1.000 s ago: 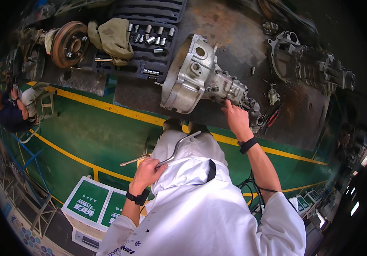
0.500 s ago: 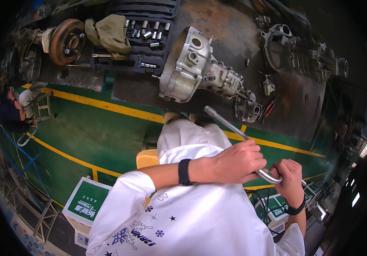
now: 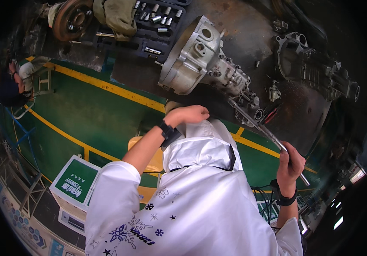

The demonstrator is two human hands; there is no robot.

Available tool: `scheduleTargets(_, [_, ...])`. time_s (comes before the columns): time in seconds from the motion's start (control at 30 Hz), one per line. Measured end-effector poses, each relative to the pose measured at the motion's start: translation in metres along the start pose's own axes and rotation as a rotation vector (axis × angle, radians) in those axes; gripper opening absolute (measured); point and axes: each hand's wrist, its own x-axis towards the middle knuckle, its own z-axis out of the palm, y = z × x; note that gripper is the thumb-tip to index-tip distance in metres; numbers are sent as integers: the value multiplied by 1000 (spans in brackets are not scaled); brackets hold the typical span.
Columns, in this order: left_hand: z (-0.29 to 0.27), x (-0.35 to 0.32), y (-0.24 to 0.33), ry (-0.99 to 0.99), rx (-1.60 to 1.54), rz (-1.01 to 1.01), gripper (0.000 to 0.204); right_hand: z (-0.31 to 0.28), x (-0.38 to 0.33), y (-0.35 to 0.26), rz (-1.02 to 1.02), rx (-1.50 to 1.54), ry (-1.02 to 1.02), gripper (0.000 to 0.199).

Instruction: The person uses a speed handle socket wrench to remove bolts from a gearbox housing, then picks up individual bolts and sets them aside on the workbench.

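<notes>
At the bench edge:
Right hand (image 3: 290, 164): fingers clamping a wrench (image 3: 260, 128), arm raised, reaching to the gearbox (image 3: 209, 64).
Left hand (image 3: 187, 115): hovering near it, fingers loosely curled, holding nothing.

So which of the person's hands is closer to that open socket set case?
The left. The left hand hangs over the bench edge below the socket set case; the right hand is farther off, gripping a long metal bar.

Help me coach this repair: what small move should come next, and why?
Probably bring the left hand across to steady the gearbox housing. The right hand alone grips the long wrench, whose far end sits at the housing's narrow end, while the left hand hovers free near the bench edge.
</notes>
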Motion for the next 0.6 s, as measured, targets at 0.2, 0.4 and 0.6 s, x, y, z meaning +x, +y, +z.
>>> scheduleTargets(0.2, [36, 122, -94, 402, -661, -144, 29, 8, 43, -2, -40, -59, -99, 22])
scheduleTargets(0.4, [48, 133, -59, 500, -1363, 193, 22, 8, 54, -8, -36, -91, -119, 24])
scheduleTargets(0.6, [56, 139, -44, 667, -1368, 89, 21, 16, 68, -16, -110, -154, -142, 22])
